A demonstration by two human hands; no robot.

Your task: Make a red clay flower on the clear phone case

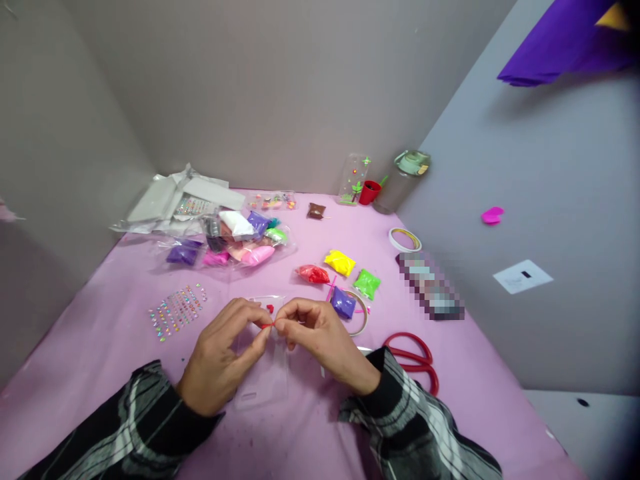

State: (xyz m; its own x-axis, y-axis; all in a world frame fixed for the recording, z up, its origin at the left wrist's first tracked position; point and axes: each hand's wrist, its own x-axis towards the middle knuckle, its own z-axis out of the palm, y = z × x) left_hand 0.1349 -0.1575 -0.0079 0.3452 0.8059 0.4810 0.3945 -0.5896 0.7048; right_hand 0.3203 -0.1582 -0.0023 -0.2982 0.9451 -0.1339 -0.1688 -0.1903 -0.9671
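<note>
1. Head view: both our hands met in front of us over the pink-covered table (310, 440), our plaid sleeves reaching in from the bottom corners.
2. With the thumb and forefinger of our left hand (220, 357) we pinched a small red clay piece (267, 326); our right hand (325, 337) closed its fingertips on the piece's other end, so the fingertips of both hands nearly touched.
3. Beneath our hands we had a clear phone case (260, 387) lying flat, partly covered by them, with a red clay shape (270, 309) near its far end.
4. Beyond our right hand lay a red clay packet (313, 274), a yellow clay packet (340, 263), a green clay packet (367, 284) and a purple clay packet (343, 303), the last resting over a tape roll (365, 320).
5. Red-handled scissors (429, 363) sat just beside our right sleeve, their blades partly hidden.
6. To our left we had a sheet of gem stickers (177, 312), and behind it a clear bag of clay packets (287, 250).
7. At the back, a decorated clear case (350, 180) leaned upright by the wall, near a red cup (370, 192) and a tilted-looking bottle (397, 190); a brown clay packet (316, 211) lay to their left.
8. Farther right, a white tape roll (392, 240) rested near a pixelated object (431, 287) that we could not identify.
</note>
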